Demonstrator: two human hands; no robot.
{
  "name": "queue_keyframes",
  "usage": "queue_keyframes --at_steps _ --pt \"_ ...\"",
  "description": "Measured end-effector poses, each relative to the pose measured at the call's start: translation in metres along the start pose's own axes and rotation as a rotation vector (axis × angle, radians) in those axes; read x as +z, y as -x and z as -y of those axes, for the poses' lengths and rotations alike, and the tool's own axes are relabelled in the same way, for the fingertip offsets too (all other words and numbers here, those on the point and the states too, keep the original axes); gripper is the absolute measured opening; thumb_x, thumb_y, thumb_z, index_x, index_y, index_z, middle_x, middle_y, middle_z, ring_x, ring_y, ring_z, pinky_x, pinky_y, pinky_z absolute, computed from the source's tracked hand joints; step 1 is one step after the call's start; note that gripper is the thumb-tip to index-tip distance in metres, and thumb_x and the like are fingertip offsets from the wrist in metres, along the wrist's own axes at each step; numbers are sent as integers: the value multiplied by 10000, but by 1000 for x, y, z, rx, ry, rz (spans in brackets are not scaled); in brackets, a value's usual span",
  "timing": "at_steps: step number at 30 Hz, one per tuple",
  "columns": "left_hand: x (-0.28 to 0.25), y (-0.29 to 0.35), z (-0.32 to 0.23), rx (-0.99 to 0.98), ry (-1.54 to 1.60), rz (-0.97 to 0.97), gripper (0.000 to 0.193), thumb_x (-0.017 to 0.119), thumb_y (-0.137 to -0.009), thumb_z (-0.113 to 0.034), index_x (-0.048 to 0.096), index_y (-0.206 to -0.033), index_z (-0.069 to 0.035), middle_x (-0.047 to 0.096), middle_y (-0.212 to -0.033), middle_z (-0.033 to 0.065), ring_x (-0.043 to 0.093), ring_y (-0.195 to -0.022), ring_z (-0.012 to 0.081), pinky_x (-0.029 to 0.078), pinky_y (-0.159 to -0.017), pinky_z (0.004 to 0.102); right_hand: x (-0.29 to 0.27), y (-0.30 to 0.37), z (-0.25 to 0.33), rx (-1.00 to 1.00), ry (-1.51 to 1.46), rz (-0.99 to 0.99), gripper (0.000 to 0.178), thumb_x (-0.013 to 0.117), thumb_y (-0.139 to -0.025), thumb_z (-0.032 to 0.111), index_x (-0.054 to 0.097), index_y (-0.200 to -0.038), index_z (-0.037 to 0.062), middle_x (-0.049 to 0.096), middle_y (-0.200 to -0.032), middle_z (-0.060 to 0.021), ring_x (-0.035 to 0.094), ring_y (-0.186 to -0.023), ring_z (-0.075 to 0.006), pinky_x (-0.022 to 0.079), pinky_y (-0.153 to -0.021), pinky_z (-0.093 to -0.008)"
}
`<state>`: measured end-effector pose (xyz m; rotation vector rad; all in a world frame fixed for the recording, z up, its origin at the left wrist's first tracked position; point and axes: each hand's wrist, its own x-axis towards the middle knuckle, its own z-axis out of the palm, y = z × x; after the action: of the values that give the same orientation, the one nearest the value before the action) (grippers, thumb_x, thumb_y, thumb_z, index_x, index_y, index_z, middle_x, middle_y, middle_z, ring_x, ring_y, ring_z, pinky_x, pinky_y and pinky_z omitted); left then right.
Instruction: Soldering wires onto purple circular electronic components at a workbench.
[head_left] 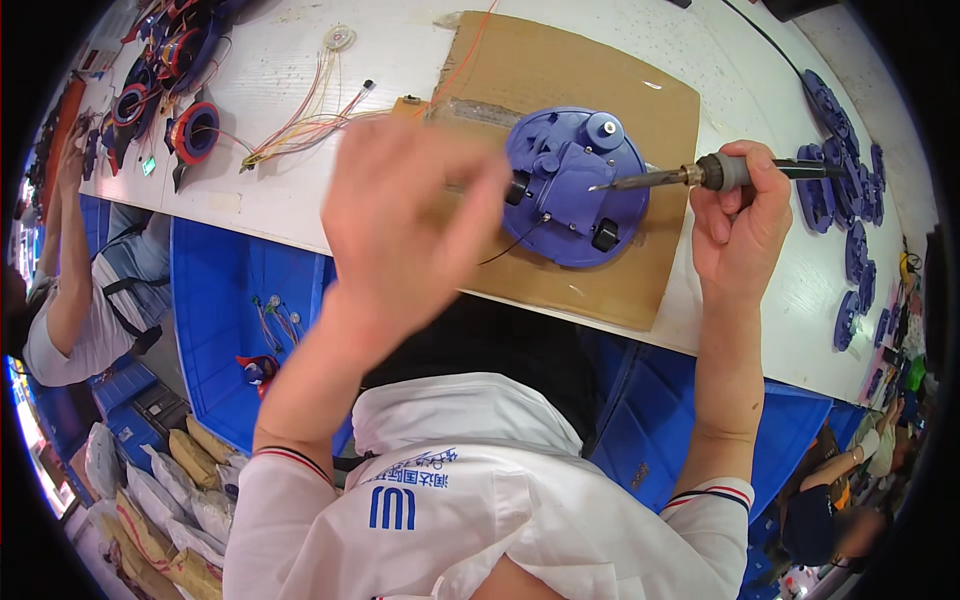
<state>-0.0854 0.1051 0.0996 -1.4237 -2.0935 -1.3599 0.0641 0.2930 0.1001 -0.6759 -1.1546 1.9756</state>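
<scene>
A round purple plastic housing (575, 205) lies on a sheet of brown cardboard (640, 285), with black parts at its edge and a thin black wire running off its left side. My right hand (740, 215) is closed around the grip of a soldering iron (640, 181). The iron's tip points left, over the middle of the housing; whether it touches the plastic I cannot tell. Just left of the housing is my left hand (410, 220), raised and smeared by motion. Its fingers are too blurred to show whether they hold anything.
Thin coloured wires (300, 130) and several red-and-purple shells (192, 132) lie on the white table's left. More purple parts (845, 180) are grouped at the right. Blue bins (215, 300) stand below the table edge. Another person (85, 290) works at the far left.
</scene>
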Motion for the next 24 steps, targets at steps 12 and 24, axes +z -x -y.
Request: queue_keyframes --at_steps 12,24 --pt "69 -124 87 -298 -576 581 283 624 -733 -206 629 -797 70 647 -779 190 615 -700 348 493 -665 384 -14 -18 16 29 46 -126 211 525 -877 201 607 -889 6 418 -537 15 262 -366 -34 186 -365 -167" --pt "33 -28 -28 -539 345 248 32 657 -712 -27 626 -710 -24 532 -579 0 439 -515 94 360 -514 206 -23 -17 -3 78 53 -140 204 522 -879 204 612 -859 22 407 -522 16 254 -360 -41 187 -364 -183"
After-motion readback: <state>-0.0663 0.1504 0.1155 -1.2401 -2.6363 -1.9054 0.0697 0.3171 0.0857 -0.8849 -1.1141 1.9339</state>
